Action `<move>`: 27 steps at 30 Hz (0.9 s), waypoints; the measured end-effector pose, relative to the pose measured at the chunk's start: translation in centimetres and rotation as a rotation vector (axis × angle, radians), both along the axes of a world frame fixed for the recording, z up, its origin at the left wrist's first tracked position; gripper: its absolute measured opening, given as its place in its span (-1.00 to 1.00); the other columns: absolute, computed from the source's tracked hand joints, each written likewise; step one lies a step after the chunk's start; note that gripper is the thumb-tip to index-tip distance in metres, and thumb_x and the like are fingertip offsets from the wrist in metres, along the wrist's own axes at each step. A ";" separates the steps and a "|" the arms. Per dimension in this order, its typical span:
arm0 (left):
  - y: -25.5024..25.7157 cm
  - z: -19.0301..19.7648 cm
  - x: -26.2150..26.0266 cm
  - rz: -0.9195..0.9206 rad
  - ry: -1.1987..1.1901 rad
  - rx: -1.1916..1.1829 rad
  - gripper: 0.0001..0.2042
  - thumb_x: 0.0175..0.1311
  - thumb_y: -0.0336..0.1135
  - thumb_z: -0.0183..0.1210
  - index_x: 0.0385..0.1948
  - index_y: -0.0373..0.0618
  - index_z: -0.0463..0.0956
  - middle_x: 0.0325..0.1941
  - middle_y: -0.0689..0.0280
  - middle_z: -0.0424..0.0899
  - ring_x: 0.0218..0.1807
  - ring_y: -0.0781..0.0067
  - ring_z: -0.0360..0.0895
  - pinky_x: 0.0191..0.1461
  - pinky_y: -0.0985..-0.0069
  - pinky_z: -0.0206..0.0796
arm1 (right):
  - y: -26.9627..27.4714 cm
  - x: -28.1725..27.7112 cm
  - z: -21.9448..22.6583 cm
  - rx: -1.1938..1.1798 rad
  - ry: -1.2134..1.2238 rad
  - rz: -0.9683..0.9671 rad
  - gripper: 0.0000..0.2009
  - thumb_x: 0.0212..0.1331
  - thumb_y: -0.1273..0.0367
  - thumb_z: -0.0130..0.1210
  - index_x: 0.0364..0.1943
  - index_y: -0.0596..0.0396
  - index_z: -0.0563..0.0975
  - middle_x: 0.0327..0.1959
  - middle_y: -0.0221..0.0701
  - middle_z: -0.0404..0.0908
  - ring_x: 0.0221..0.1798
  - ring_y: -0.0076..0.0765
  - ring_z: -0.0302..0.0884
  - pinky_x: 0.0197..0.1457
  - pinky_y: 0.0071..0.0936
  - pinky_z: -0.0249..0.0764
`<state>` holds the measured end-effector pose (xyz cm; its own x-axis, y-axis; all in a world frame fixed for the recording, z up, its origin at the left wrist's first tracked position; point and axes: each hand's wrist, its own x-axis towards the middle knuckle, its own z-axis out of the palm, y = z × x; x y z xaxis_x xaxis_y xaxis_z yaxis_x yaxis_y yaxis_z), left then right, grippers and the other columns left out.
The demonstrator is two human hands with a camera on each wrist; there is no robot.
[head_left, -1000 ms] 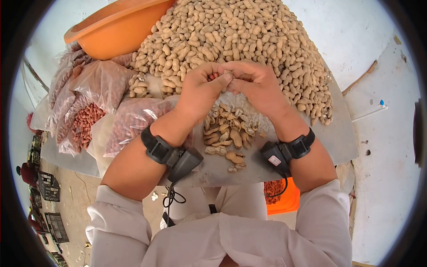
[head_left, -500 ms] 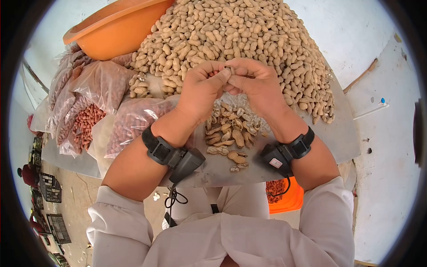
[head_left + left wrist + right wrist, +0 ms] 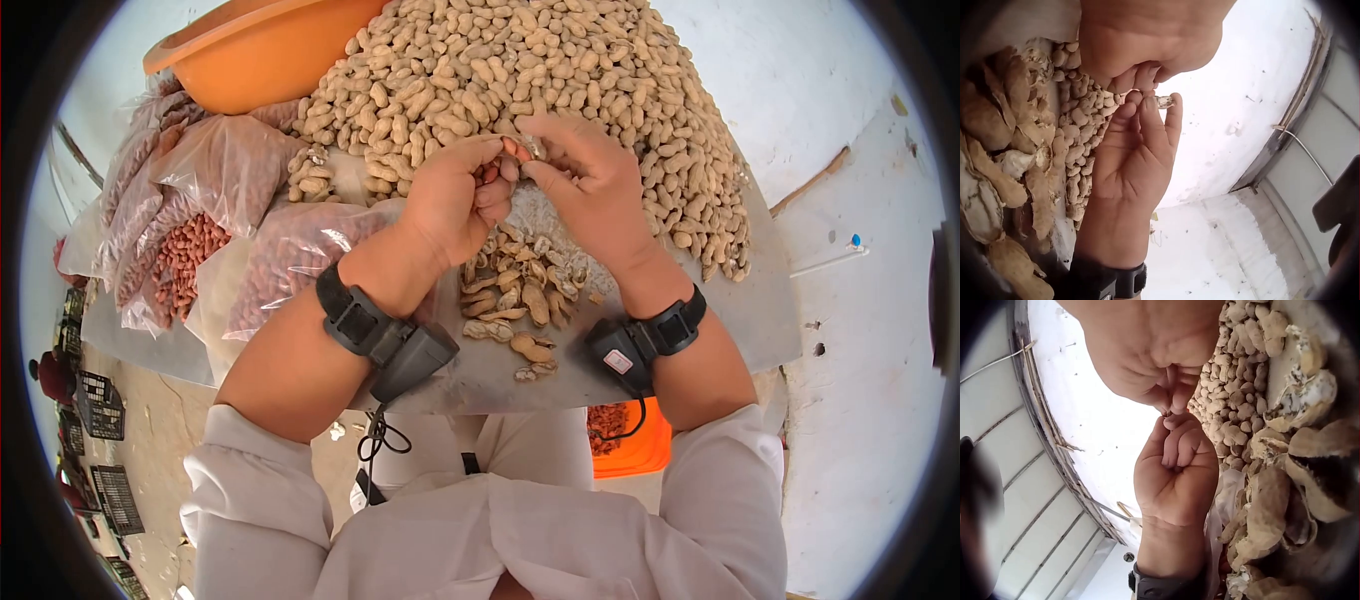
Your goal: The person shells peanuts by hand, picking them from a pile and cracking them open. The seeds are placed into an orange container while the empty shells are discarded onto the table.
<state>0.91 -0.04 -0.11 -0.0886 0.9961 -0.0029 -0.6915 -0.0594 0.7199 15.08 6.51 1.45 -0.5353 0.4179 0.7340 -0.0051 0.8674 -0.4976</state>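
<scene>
My left hand (image 3: 450, 200) is curled round several red peanut kernels (image 3: 487, 173), close over the table. At its fingertips is another red kernel (image 3: 514, 148), right beside the right hand's fingers. My right hand (image 3: 597, 190) pinches a piece of peanut shell (image 3: 1165, 101) between its fingers, and the two hands' fingertips meet. Below them on the table lies a small heap of cracked, emptied peanut shells (image 3: 535, 300). Behind the hands rises a large pile of unshelled peanuts (image 3: 540, 70).
Clear plastic bags of red kernels (image 3: 225, 165) lie at the left, one showing loose kernels (image 3: 190, 255). An orange basin (image 3: 250, 60) stands at the back left. Under the table's front edge is an orange container (image 3: 645, 445) with reddish bits. Black crates (image 3: 118, 500) stand on the floor.
The hands, earlier pressed closely together thumb to thumb, have drawn slightly apart. The right fingers have spread with the shell piece, and red kernels show more plainly in the left hand.
</scene>
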 end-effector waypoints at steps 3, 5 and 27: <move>0.2 -0.2 -0.2 -0.027 -0.066 -0.091 -0.83 0.23 -0.38 -0.13 -0.49 -0.22 0.39 -0.59 0.38 0.38 -0.70 0.68 0.07 -0.67 0.73 -0.08 | -0.1 -0.3 0.1 0.245 -0.001 -0.024 -0.71 -0.10 0.58 0.08 -0.21 0.04 0.55 -0.36 -0.35 0.55 -0.37 -0.31 0.50 -0.30 -0.50 0.46; 0.2 -0.1 -0.2 -0.025 -0.092 -0.130 -0.84 0.17 -0.38 -0.12 -0.52 -0.23 0.40 -0.60 0.36 0.39 -0.70 0.67 0.08 -0.69 0.73 -0.06 | -0.1 -0.3 0.1 0.309 -0.011 -0.007 -0.71 -0.10 0.58 0.08 -0.22 0.04 0.55 -0.35 -0.34 0.56 -0.35 -0.26 0.51 -0.28 -0.47 0.47; 0.5 -0.3 -1.2 0.040 -0.174 -0.022 -0.81 0.18 -0.43 0.00 -0.27 -0.38 0.45 -0.62 0.44 0.28 -0.69 0.74 0.07 -0.69 0.79 -0.11 | 2.6 2.4 1.0 -0.480 -0.350 0.169 -0.75 -0.09 0.52 0.13 -0.23 0.18 0.55 -0.45 -0.44 0.56 -0.39 -0.56 0.48 -0.34 -0.61 0.39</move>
